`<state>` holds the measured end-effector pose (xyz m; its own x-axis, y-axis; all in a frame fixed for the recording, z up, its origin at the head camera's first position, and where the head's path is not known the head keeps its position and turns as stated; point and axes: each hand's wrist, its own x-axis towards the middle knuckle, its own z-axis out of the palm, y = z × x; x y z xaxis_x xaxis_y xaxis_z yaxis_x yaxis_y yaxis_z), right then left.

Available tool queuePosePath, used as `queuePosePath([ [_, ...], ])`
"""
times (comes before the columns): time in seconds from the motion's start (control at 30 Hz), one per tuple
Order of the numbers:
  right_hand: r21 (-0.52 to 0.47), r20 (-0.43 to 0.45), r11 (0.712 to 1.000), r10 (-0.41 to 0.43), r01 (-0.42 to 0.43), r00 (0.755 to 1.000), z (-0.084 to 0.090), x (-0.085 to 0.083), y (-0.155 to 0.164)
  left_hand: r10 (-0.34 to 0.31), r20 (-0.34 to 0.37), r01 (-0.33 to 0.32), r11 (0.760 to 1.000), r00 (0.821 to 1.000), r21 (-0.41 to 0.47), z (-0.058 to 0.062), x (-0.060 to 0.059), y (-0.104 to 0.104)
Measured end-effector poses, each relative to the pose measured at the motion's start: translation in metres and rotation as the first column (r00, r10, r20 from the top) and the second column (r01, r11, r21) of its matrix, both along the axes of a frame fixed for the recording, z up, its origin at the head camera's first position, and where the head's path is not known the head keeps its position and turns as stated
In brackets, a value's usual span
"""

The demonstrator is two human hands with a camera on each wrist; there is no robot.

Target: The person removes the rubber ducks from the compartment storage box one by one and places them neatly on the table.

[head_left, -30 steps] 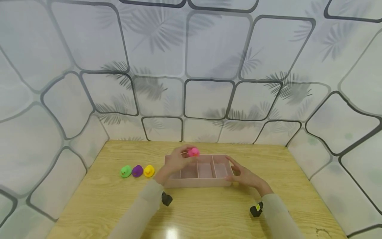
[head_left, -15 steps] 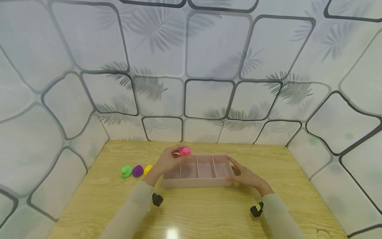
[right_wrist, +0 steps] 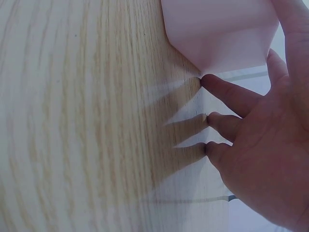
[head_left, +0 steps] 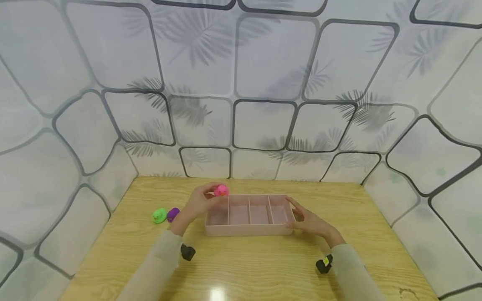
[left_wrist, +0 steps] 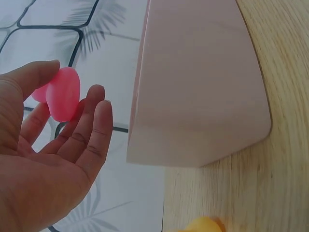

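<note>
My left hand (head_left: 198, 204) pinches a pink rubber duck (head_left: 221, 190) between thumb and fingers, above the left back corner of a pale pink divided box (head_left: 248, 230). The left wrist view shows the duck (left_wrist: 64, 94) at the fingertips, apart from the box's end wall (left_wrist: 203, 87). My right hand (head_left: 310, 221) holds the box's right end, thumb at the front corner and a finger at the back one. Seen from the right wrist, other fingertips of the right hand (right_wrist: 263, 145) touch the table beside the box (right_wrist: 217, 38). The visible compartments hold nothing.
Left of the box, a green rubber duck (head_left: 159, 215) and a purple one (head_left: 173, 214) sit on the wooden table (head_left: 241, 267). A yellow duck (left_wrist: 205, 224) peeks in at the left wrist view's bottom. Patterned cloth walls (head_left: 263, 125) surround the table.
My left hand has moved left along the box with the pink duck, now hiding the yellow duck in the head view. The box's left end has come into sight. My right hand stays put.
</note>
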<state>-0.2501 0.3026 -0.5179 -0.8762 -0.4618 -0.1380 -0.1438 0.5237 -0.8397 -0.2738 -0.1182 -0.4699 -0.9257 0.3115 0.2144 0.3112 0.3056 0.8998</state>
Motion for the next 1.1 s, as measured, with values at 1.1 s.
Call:
queuePosePath([
  [1.1,0.017,-0.001,1.0,-0.018,0.018,1.0,0.0,0.001,-0.001,0.074,0.124,-0.077,0.997,0.989,0.014,0.003,0.014,-0.064],
])
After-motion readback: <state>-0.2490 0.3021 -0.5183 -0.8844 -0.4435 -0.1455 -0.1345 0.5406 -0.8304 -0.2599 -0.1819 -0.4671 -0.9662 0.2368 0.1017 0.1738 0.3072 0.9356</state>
